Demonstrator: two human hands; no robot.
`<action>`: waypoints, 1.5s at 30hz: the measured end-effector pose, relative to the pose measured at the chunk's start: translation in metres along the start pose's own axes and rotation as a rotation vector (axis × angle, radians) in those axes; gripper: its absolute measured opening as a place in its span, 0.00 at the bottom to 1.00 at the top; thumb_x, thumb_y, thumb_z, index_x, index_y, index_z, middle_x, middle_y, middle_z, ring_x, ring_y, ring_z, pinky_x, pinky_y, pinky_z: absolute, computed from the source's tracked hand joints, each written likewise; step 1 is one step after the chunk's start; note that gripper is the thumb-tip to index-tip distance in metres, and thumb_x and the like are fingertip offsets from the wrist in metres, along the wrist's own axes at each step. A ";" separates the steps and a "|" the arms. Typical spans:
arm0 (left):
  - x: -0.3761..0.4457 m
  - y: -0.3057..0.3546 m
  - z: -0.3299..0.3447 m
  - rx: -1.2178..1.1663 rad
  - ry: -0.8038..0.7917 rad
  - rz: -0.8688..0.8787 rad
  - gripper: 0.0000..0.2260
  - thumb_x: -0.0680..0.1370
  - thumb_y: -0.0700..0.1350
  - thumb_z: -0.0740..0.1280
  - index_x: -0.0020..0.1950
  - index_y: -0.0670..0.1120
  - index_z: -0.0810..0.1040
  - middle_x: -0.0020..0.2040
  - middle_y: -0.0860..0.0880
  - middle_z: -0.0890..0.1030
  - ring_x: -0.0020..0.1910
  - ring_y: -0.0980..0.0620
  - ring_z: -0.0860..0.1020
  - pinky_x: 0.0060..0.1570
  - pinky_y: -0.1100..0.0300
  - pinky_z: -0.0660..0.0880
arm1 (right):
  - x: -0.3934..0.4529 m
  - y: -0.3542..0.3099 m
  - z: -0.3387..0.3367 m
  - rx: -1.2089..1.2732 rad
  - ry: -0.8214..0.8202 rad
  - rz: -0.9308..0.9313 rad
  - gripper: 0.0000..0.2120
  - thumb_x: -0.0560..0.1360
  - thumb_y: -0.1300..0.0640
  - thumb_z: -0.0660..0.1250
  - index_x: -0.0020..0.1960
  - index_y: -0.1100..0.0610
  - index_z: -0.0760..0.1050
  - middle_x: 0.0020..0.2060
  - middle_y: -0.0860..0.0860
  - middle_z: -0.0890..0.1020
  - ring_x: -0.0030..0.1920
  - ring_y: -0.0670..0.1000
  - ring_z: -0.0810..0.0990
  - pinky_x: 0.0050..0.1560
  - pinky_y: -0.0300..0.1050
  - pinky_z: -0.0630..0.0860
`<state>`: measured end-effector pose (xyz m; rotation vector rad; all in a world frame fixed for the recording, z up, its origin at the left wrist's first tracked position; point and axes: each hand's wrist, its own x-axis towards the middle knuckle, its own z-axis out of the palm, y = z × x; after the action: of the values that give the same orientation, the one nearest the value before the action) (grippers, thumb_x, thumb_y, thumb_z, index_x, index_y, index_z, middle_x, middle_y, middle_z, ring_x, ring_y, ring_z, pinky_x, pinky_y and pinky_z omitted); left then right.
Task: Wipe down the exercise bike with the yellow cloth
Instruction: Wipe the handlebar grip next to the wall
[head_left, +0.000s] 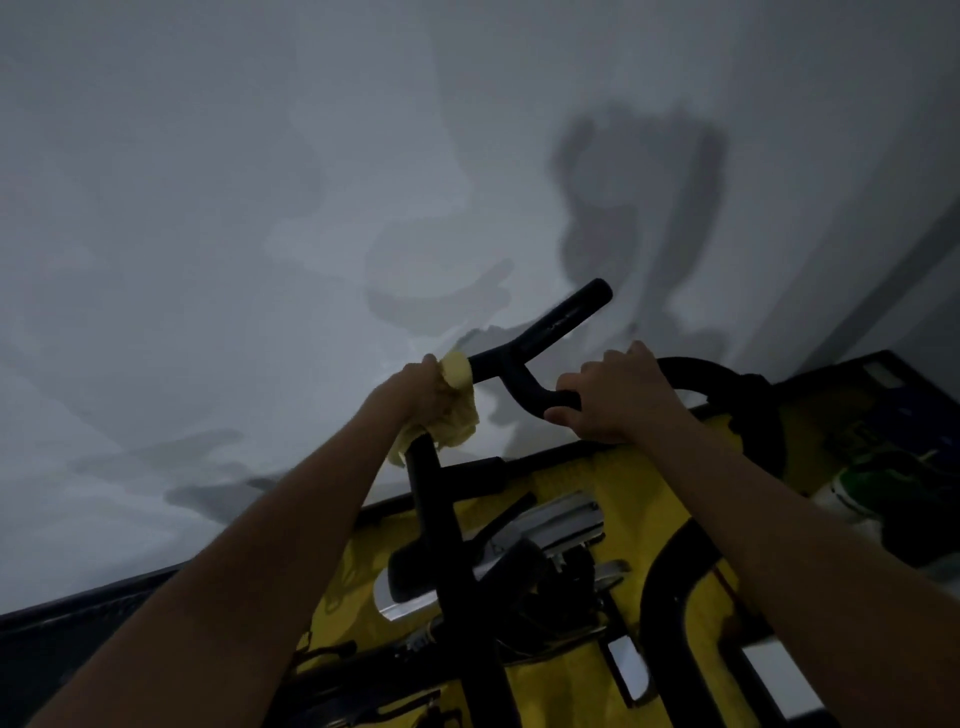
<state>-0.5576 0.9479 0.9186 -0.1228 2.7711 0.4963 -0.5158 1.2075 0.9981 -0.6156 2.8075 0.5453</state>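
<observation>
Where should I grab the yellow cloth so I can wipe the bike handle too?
Grab the yellow cloth round its bunched middle, from the left side, like the left hand does. It is wrapped over the black handlebar, so squeezing there presses it onto the bar. The right hand grips the bar alongside.

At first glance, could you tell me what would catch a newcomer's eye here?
The yellow cloth, bunched in the left hand around the black handlebar at centre. Just right, the right hand holds the same bar. Below lies the bike's yellow frame; handlebar shadows fall on the pale wall.
</observation>
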 end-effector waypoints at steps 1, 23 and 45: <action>0.003 0.003 -0.001 0.061 0.012 0.062 0.19 0.77 0.50 0.65 0.63 0.44 0.67 0.56 0.43 0.78 0.49 0.44 0.77 0.49 0.50 0.76 | 0.001 0.000 -0.001 -0.004 -0.011 0.004 0.28 0.80 0.30 0.48 0.67 0.46 0.72 0.63 0.52 0.79 0.65 0.57 0.74 0.68 0.58 0.61; -0.126 0.006 0.026 -0.758 -0.017 -0.213 0.12 0.83 0.52 0.61 0.42 0.51 0.74 0.41 0.52 0.79 0.38 0.56 0.78 0.34 0.66 0.74 | -0.004 0.000 0.002 0.041 0.053 -0.003 0.26 0.80 0.30 0.50 0.63 0.46 0.75 0.58 0.51 0.80 0.62 0.56 0.75 0.65 0.56 0.62; 0.009 0.022 -0.017 -0.263 -0.120 0.165 0.15 0.85 0.53 0.54 0.52 0.47 0.76 0.52 0.45 0.80 0.53 0.47 0.78 0.62 0.50 0.73 | -0.006 -0.002 0.000 0.049 0.030 0.033 0.29 0.81 0.31 0.50 0.70 0.48 0.71 0.64 0.53 0.78 0.65 0.57 0.73 0.68 0.58 0.61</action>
<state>-0.5740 0.9620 0.9374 0.0737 2.5990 0.8802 -0.5096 1.2073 0.9994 -0.5739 2.8548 0.4756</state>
